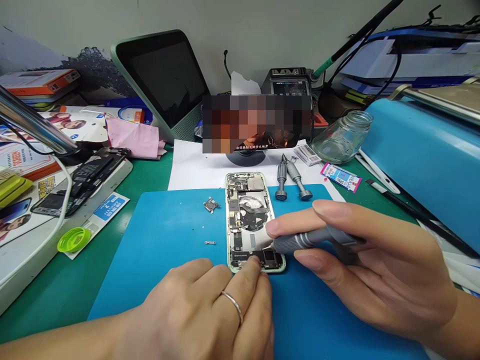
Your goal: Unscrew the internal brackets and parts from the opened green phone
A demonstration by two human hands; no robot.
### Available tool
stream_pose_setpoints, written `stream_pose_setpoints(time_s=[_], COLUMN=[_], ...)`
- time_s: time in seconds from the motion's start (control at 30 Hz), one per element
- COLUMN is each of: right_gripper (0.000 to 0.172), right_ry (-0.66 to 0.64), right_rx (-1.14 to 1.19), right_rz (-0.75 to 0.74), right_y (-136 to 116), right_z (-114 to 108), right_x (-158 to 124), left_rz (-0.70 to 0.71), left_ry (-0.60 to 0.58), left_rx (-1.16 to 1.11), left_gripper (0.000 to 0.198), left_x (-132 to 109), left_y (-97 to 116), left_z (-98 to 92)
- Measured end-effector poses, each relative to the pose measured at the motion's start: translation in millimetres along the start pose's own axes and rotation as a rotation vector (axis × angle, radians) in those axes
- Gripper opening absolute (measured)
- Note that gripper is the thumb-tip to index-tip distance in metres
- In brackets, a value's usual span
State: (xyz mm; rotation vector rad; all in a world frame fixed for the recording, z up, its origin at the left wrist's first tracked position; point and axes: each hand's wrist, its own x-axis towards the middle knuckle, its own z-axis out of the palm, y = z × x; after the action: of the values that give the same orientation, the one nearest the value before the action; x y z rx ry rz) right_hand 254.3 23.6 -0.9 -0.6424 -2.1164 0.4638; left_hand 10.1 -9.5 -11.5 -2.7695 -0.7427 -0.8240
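An opened smartphone (255, 220) with a pale green frame lies face up, its inner boards, ribbon cables and black lower module exposed. My left hand (210, 305), wearing a silver ring, holds the phone's bottom end with its fingers close together; one fingertip presses on the lower module. A grey precision screwdriver (296, 242) is in my right hand (390, 270), gripped between thumb and fingers. It is tilted nearly flat, and its tip is near the phone's lower right interior. Left of the phone are a small circuit board piece (212, 204) and a tiny metal bracket (210, 243).
Two more screwdrivers (288, 177) lie beyond the phone on the blue mat (161, 225). Behind them stand a propped screen with blurred picture (257, 125) and a glass jar (343, 137). Another disassembled phone (82, 180) and a green cap (74, 240) are at left.
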Motion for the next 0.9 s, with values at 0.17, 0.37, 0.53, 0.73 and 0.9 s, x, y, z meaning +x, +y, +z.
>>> stream_pose_setpoints(time_s=[0.17, 0.37, 0.53, 0.73, 0.9], right_gripper=[0.077, 0.058, 0.051, 0.053, 0.050], right_ry=[0.172, 0.468, 0.429, 0.367, 0.350], right_rx=[-0.054, -0.066, -0.048, -0.080, -0.088], right_rz=[0.055, 0.186, 0.253, 0.254, 0.269], right_y=[1, 14, 11, 11, 14], right_z=[-1, 6, 8, 6, 6], right_x=[6, 15, 8, 10, 10], left_rz=[-0.021, -0.002, -0.004, -0.042, -0.085], left_ry=[-0.023, 0.021, -0.019, -0.014, -0.020], left_rx=[-0.016, -0.029, -0.062, -0.064, -0.130], left_gripper=[0.021, 0.022, 0.022, 0.020, 0.018], left_x=[1, 1, 1, 4, 12], left_y=[0, 0, 0, 0, -7], left_z=[0.0, 0.0, -5.7, -4.5, -6.3])
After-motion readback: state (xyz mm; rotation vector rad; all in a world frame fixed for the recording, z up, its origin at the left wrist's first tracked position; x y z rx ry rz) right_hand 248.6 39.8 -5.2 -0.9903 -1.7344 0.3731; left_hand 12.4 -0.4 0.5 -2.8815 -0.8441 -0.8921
